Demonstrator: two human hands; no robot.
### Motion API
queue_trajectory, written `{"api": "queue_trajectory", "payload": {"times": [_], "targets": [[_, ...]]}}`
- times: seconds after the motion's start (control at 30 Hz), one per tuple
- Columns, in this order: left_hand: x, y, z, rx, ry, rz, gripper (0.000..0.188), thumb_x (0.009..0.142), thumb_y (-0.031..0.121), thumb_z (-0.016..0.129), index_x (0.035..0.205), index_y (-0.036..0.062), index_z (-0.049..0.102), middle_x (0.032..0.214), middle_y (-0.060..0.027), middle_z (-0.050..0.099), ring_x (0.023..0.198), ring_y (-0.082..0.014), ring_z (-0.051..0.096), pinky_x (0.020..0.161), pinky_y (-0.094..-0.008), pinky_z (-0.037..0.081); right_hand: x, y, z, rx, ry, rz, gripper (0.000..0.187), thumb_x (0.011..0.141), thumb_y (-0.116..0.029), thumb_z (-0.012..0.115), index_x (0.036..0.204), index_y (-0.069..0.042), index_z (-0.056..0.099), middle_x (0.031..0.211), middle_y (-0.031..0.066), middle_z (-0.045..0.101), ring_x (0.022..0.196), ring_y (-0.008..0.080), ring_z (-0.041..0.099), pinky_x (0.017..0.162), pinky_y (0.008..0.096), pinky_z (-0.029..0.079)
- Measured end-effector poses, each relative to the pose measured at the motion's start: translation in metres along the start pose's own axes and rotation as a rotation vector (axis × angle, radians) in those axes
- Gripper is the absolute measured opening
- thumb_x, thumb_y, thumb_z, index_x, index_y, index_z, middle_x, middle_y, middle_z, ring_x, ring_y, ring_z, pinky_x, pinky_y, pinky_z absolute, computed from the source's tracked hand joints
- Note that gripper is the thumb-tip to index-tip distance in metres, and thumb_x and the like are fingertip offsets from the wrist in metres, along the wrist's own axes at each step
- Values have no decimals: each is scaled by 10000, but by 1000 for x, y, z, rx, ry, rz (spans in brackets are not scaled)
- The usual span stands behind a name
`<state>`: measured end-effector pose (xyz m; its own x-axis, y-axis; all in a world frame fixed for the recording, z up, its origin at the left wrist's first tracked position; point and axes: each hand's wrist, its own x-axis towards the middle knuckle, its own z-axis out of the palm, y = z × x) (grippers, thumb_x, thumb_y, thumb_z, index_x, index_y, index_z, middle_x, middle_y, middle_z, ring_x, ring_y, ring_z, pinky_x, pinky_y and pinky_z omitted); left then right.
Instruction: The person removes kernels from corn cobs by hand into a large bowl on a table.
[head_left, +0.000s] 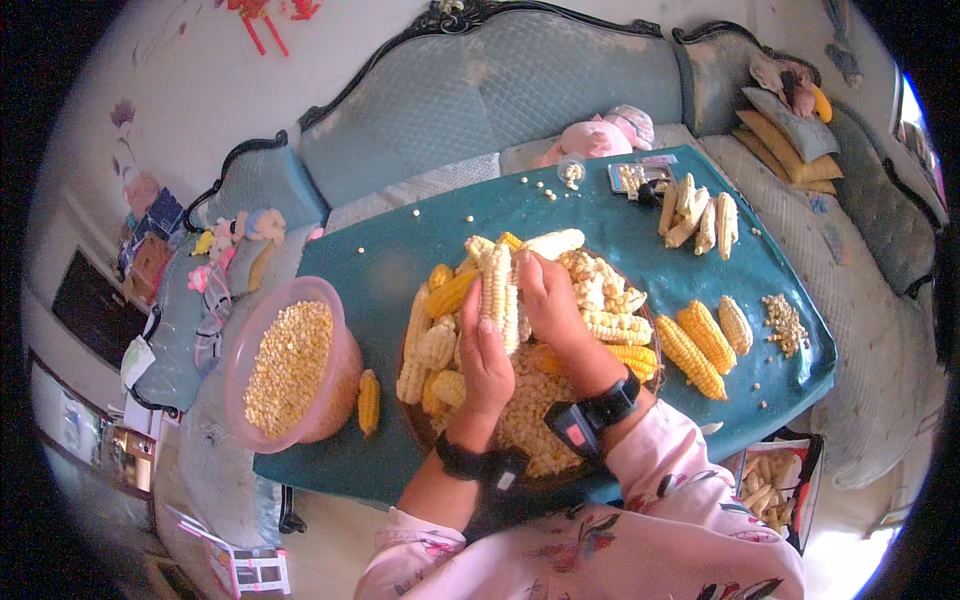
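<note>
My left hand (487, 365) is wrapped round a pale white corn cob (495, 285), which stands nearly upright over a wide round basket (408, 425). My right hand (553, 300) is closed against the cob's upper right side, with the thumb near its top; its other fingertips are partly hidden. The cob still carries rows of kernels on the side that shows. Beneath my hands, the basket holds yellow corn cobs (450, 295), white cobs (615, 327) and a heap of loose pale kernels (540, 420). A black band sits on each wrist.
Left of the basket stands a pink tub (350, 345) full of kernels, beside a small yellow cob (369, 403). On the green-covered table (400, 250) lie bare cobs (690, 215), several corn ears (705, 340), a kernel pile (786, 325) and a clear cup (571, 172). A sofa (490, 90) surrounds it.
</note>
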<state>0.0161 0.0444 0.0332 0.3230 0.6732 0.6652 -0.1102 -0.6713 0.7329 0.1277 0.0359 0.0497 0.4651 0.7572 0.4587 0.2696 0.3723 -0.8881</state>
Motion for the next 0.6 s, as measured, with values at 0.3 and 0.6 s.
{"api": "queue_trajectory", "payload": {"times": [0.3, 0.6], "targets": [[3, -3, -1, 27, 111, -107, 467, 916, 298, 244, 1255, -17, 306, 1262, -164, 361, 1177, -255, 340, 984, -347, 252, -6, -21, 4, -226, -198, -131, 441, 860, -392, 402, 909, 29, 524, 759, 215, 574, 739, 375, 557, 659, 395, 438], [5, -3, 0, -102, 127, -129, 491, 914, 324, 238, 1265, -15, 296, 1273, -157, 353, 1177, -249, 343, 981, -344, 259, -9, -13, 11, -161, -167, -158, 355, 883, -326, 375, 841, 0, 509, 697, 243, 532, 707, 427, 515, 616, 440, 412]]}}
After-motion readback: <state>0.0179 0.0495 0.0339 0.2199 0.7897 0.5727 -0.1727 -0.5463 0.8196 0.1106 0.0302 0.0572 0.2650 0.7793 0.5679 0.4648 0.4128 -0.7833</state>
